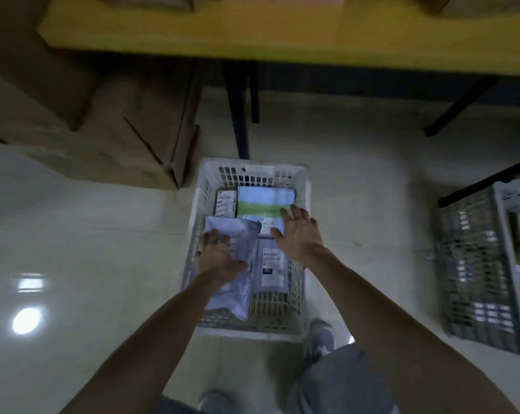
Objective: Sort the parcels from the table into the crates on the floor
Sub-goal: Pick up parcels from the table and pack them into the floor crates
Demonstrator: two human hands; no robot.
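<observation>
Head view: we are watching the left hand (219,258) gripping a grey mailer (236,231), fingers (214,236) curled over its left edge and thumb lying across its face. The mailer is sitting low inside the white crate (303,186) on the floor (73,249), along the crate's left side. The right hand (300,234) is reaching in beside it with fingers spread apart and holding nothing, over the near corner of a green-and-white parcel (261,201). We cannot tell whether it is touching. We are judging the risks as follows. The soft mailer is looking likely to slump or fold if it is let go unevenly, and to end up propped against the crate wall instead of lying flat. The right hand, pressing or sweeping, could be nudging the green-and-white parcel out of its place. The picture is blurring, so a label misread and a wrong crate is also a concern. Containers: besides the mailer, the white crate is holding the green-and-white parcel at the far end, a dark labelled parcel (224,203) left of it, and a grey labelled parcel (272,264) on the near right. A grey crate (473,264) is standing well apart to the right, its contents too cropped to name. The yellow table (252,34) is running across the top of the view.
</observation>
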